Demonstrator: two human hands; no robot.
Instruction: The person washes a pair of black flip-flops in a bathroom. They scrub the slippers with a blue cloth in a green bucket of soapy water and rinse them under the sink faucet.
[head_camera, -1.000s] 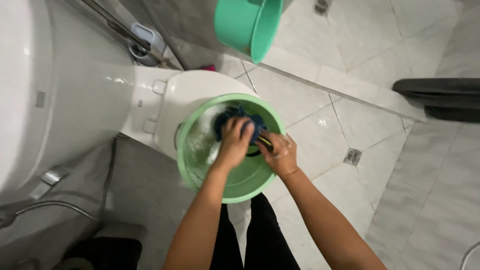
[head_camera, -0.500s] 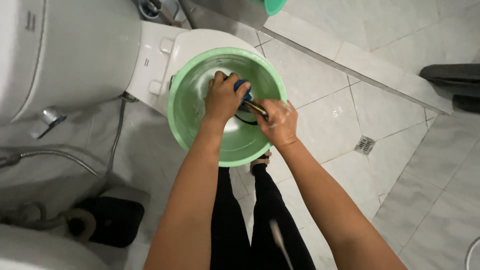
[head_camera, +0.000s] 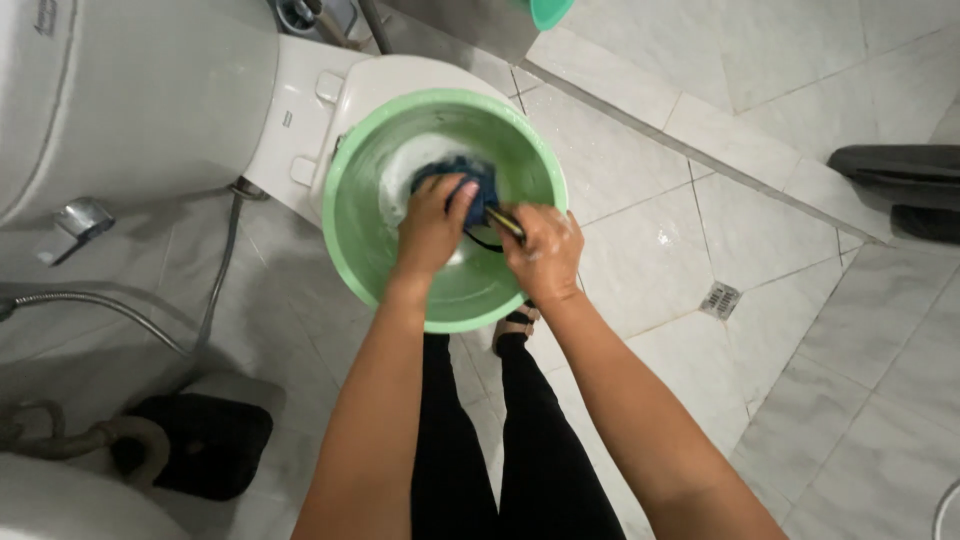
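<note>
A light green plastic basin (head_camera: 345, 215) rests on the closed lid of a white toilet (head_camera: 300, 95); soapy water lies in its bottom. Both my hands are inside it. My left hand (head_camera: 432, 226) presses and grips a dark blue wet cloth (head_camera: 475, 175). My right hand (head_camera: 545, 250) holds the same cloth's near end, where a thin yellowish strip sticks out between the fingers. Part of the cloth is hidden under my hands.
White toilet tank at top left with a metal hose (head_camera: 110, 305) running along the floor. A black object (head_camera: 205, 445) lies at lower left. Floor drain (head_camera: 720, 298) at right, a dark object (head_camera: 900, 185) at the right edge, a teal bucket (head_camera: 550, 10) at top.
The view has shifted so the basin sits more central and the teal bucket is nearly out of frame. My hands stay in the basin, working the cloth slightly.
</note>
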